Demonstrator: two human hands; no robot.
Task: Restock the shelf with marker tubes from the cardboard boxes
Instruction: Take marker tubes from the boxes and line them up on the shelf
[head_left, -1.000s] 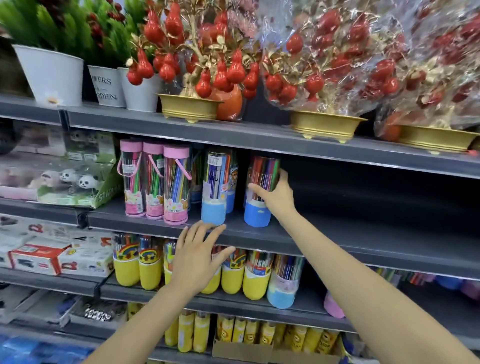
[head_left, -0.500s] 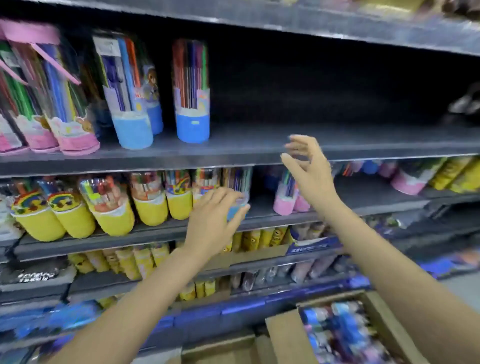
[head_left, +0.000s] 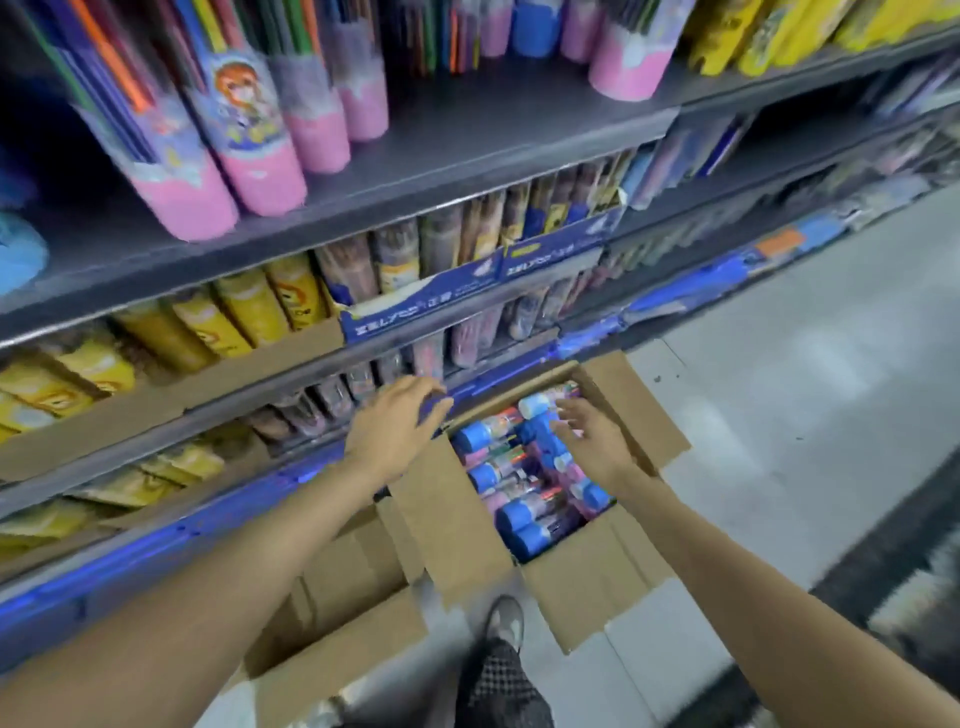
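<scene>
Both hands empty, fingers spread: left hand (head_left: 397, 428), right hand (head_left: 595, 436) over cardboard box (head_left: 597, 582), lower centre. Marker tubes (head_left: 519, 483) inside, lying flat. Likely light, rigid, slick plastic; grab mid-barrel.

Open cardboard box (head_left: 618, 577) sat on floor by shelf (head_left: 415, 156), flaps out. Blue-capped marker tubes (head_left: 524, 483) lay sideways inside, approx. full.
</scene>
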